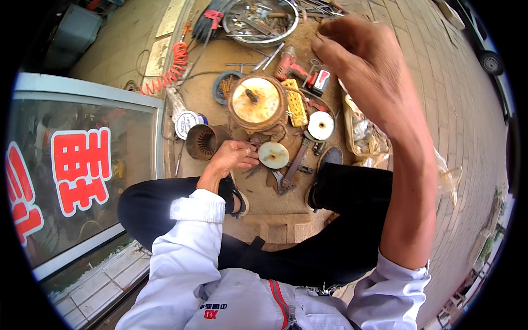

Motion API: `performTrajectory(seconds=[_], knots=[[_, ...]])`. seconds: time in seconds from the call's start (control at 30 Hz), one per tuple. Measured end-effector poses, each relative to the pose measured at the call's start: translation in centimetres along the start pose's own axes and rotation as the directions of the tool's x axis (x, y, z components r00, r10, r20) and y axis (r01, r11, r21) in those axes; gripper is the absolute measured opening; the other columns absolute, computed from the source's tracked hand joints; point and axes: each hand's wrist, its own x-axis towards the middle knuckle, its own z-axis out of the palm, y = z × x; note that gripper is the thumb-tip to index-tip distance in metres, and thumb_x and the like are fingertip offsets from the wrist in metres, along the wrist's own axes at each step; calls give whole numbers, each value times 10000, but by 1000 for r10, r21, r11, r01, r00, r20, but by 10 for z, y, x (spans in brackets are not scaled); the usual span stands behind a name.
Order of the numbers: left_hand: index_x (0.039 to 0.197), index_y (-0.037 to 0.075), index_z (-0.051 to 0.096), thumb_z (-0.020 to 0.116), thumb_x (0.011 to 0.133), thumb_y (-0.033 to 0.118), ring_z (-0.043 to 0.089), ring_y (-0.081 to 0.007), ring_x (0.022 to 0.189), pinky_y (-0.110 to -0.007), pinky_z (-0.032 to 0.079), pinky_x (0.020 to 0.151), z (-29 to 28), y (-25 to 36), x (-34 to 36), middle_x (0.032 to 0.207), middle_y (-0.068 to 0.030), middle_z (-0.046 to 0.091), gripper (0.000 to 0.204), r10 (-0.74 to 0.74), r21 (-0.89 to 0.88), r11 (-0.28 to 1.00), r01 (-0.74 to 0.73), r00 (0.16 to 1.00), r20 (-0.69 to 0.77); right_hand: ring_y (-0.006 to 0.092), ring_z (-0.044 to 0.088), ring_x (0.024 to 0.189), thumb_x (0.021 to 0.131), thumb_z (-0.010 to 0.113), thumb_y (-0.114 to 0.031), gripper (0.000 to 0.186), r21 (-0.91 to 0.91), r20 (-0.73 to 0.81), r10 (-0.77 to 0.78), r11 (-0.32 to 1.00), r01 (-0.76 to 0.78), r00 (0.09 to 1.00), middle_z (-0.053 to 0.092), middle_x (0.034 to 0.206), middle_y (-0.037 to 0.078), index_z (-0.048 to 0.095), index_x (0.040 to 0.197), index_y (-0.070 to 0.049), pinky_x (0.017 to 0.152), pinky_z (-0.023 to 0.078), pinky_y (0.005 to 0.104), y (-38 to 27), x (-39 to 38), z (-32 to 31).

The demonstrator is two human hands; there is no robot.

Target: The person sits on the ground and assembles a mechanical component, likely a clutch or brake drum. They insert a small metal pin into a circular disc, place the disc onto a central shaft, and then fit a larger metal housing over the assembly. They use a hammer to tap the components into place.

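Centrally, fingertips of the left hand [234,155] pinch the rim of one pale metal disc [273,154]; a second disc [320,125] lies just upper right. Raised at upper right, the right hand [360,60] curls loosely, fingertips hidden. One rusty round drum [256,102] sits above, one ribbed cylinder [204,141] left.

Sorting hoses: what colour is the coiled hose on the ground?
The coiled hose is red-orange, seen in the head view.
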Motion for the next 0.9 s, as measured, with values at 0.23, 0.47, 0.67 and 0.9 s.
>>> performTrajectory(seconds=[0.23,0.47,0.67,0.9], knots=[[1218,-68,634,577,992,78,757,-233,855,-280,581,682,-73,48,29,1082,-182,733,275,305,118,949,-293,753,-583,204,695,873,919,641,-93,299,65,-89,11,998,-6,996,733,945,205,645,1111,136,762,537,336,4,5,17],[1363,-87,526,504,991,11,748,-283,932,-340,585,790,-107,83,105,1177,-233,700,385,310,-14,930,-368,804,-507,192,676,945,920,670,-58,285,18,6,133,991,-133,991,733,993,176,643,1145,115,850,520,334,1,7,26],[1318,-67,563,542,1005,65,743,-235,848,-312,578,648,-128,62,115,1080,-196,716,340,223,-76,899,-432,599,-769,182,655,918,913,684,-48,286,-82,22,177,981,-175,984,727,981,156,643,1153,103,866,515,330,13,10,32],[1185,-13,657,581,907,-8,744,-236,860,-328,575,713,-149,25,113,1051,-154,735,288,212,-70,866,-496,491,-845,181,670,910,904,675,-23,247,-129,50,185,976,-178,981,731,955,153,653,1124,87,838,523,329,4,12,45]])
